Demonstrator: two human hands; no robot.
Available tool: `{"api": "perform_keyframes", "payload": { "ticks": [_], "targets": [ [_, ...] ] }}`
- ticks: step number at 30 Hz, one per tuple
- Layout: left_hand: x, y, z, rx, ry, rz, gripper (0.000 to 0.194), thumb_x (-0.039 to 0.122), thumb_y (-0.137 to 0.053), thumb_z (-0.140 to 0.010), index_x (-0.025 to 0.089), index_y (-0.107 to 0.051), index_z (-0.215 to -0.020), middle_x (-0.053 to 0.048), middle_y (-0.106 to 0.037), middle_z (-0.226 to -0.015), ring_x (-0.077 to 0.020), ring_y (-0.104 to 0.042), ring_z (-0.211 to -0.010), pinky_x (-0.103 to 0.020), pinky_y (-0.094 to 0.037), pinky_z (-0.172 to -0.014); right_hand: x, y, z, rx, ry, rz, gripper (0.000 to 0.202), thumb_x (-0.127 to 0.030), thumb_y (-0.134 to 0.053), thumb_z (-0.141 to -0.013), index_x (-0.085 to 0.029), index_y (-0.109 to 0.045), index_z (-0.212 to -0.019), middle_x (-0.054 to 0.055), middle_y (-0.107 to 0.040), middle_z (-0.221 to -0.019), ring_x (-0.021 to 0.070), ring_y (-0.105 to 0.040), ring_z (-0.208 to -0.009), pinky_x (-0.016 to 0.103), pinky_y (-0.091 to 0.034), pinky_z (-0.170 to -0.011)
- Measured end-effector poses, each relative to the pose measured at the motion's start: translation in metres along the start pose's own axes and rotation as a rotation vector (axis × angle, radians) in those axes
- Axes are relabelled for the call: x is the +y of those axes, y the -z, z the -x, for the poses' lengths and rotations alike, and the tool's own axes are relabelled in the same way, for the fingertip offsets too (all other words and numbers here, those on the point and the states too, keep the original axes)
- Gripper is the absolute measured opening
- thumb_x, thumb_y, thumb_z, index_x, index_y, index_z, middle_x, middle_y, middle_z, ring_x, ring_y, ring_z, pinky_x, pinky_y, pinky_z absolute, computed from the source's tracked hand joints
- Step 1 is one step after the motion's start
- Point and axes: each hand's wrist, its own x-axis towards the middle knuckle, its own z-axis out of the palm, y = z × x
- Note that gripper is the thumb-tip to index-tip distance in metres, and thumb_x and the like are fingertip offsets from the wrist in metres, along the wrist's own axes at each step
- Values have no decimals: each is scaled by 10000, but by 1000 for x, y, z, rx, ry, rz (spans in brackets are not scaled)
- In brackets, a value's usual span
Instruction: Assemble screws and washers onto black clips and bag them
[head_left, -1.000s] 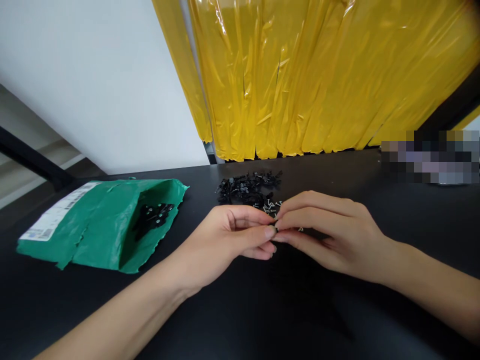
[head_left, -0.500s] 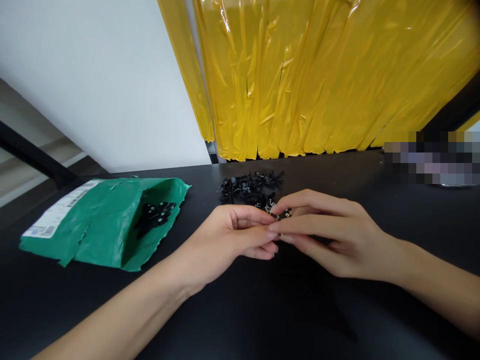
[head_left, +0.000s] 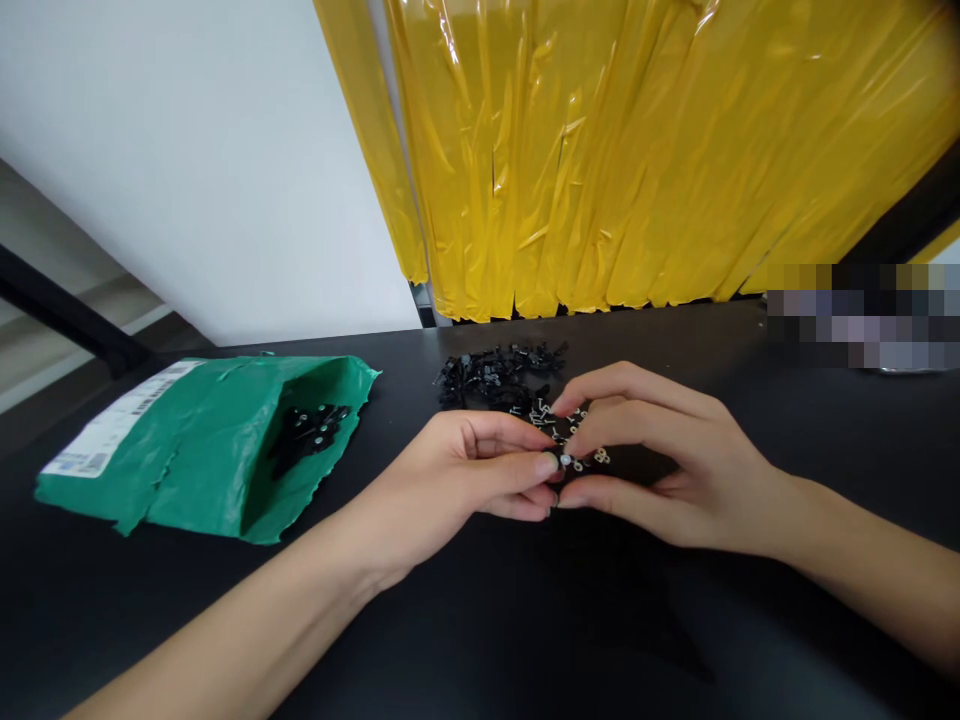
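Note:
Over the middle of the black table, my left hand [head_left: 465, 470] pinches a small dark part with a light round piece [head_left: 565, 460] at its end; most of the part is hidden by the fingers. Facing it from the right, my right hand [head_left: 675, 460] has its thumb and fingers apart around that piece, and nothing shows gripped between them. Small silver screws [head_left: 541, 412] lie just beyond the fingertips, and pale washers [head_left: 602, 455] lie behind the right fingers. Farther back is a heap of small black parts [head_left: 487, 372].
A torn green bag [head_left: 202, 450] with black parts in its mouth lies at the left of the black table [head_left: 465, 630]. Yellow plastic sheeting [head_left: 637, 150] and a white panel [head_left: 225, 180] stand behind. A blurred-out patch covers the right back.
The fingers of my right hand have spread and drawn back from the left fingertips, exposing the light round piece and more washers. My left hand has barely moved.

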Motion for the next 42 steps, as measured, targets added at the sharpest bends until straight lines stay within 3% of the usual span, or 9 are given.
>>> {"api": "perform_keyframes", "payload": {
  "ticks": [7, 12, 15, 20, 24, 29, 34, 39, 42],
  "targets": [
    [1, -1, 0, -6, 0, 15, 202, 228, -860, -849, 119, -783, -1001, -23, -769, -805, -90, -736, -745, -176, -643, -746, 0, 0, 1, 15, -10, -3, 106, -175, -794, -906, -142, -731, -985, 104, -667, -1161, 140, -714, -961, 250, -590, -866],
    [1, -2, 0, 10, -13, 27, 163, 217, -846, -862, 117, -781, -974, -23, -768, -818, -87, -738, -750, -170, -644, -746, 0, -1, 1, -23, -7, -62, 192, -72, -670, -967, -157, -749, -1120, 116, -635, -1280, 80, -710, -821, 234, -593, -780],
    [0, -2, 1, 6, -17, 31, 180, 227, -854, -856, 121, -781, -982, -25, -770, -805, -91, -741, -742, -181, -650, -742, 0, -2, 1, 23, -16, -12, 68, -139, -766, -921, -146, -742, -984, 100, -656, -1178, 114, -711, -877, 260, -591, -838],
    [0, -2, 2, 12, -41, 48, 127, 207, -843, -866, 132, -788, -953, -18, -774, -809, -86, -746, -746, -172, -651, -744, -1, -2, 2, -16, -2, -65, 241, -56, -651, -971, -175, -743, -1160, 115, -630, -1306, 98, -721, -846, 266, -609, -783],
    [0, -2, 1, 17, -34, 40, 152, 206, -850, -860, 129, -786, -973, -25, -778, -808, -96, -753, -753, -187, -658, -749, -1, -2, 2, 46, -15, -7, 79, -112, -755, -922, -166, -738, -976, 83, -659, -1152, 131, -725, -885, 291, -606, -817],
    [-1, -2, 1, 18, -46, 77, 111, 201, -848, -861, 145, -794, -941, -14, -777, -800, -92, -755, -756, -179, -655, -750, -1, -2, 1, -20, -3, -77, 251, -32, -627, -972, -152, -740, -1161, 146, -615, -1343, 103, -736, -837, 272, -614, -761],
    [0, -3, 1, 18, -30, 59, 151, 199, -855, -855, 132, -789, -973, -36, -788, -834, -103, -761, -771, -190, -659, -756, -1, -2, 1, 34, -30, -33, 75, -100, -736, -930, -144, -756, -988, 104, -658, -1182, 120, -742, -842, 291, -609, -830],
    [0, -3, 1, 13, -34, 52, 113, 199, -841, -869, 136, -793, -949, -23, -780, -819, -96, -758, -776, -180, -654, -766, 0, -1, 1, -25, -11, -69, 228, -60, -648, -971, -161, -746, -1149, 142, -628, -1358, 114, -748, -856, 280, -626, -807],
    [-1, -3, 1, 14, -33, 61, 128, 200, -846, -863, 136, -791, -959, -31, -785, -832, -109, -765, -787, -200, -661, -774, 0, -1, 1, -7, -13, -50, 134, -73, -665, -966, -146, -756, -1033, 131, -666, -1260, 126, -753, -855, 277, -631, -803]
  ]
}}
